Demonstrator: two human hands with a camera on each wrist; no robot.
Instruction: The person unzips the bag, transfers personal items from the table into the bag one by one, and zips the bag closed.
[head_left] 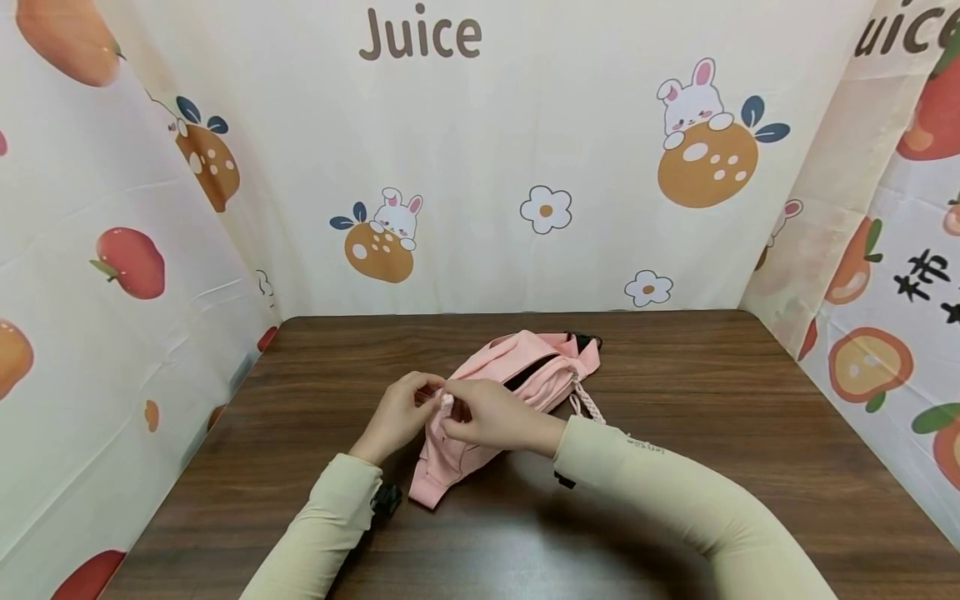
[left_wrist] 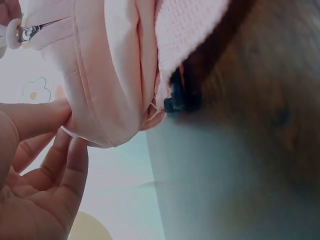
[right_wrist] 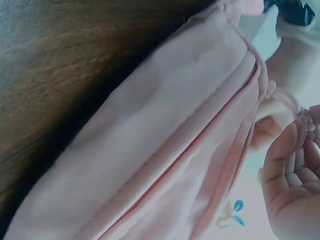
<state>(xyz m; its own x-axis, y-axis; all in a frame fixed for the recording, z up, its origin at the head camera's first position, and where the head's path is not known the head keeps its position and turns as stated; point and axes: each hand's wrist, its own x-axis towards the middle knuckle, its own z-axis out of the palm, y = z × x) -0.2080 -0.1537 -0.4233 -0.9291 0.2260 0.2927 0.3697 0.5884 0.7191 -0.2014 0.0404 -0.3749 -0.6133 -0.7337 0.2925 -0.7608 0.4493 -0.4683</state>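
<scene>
A pink waist bag (head_left: 517, 358) lies slantwise on the brown table, with a dark slit along its upper part. At the bag's near left end, my left hand (head_left: 401, 412) pinches the fabric edge between thumb and fingers, as the left wrist view shows. My right hand (head_left: 495, 412) is beside it, pinching a pale braided zipper pull (head_left: 447, 405). In the left wrist view the pull's metal slider (left_wrist: 31, 32) sits on the zipper seam. Another braided pull (head_left: 588, 404) hangs at the bag's right end. The bag's far side is hidden.
A black buckle (head_left: 581, 342) lies at the bag's back right, and a pink strap end (head_left: 427, 490) points toward the table's front. Around the wooden table (head_left: 675, 367) hang printed curtains (head_left: 465, 125) at the back and both sides.
</scene>
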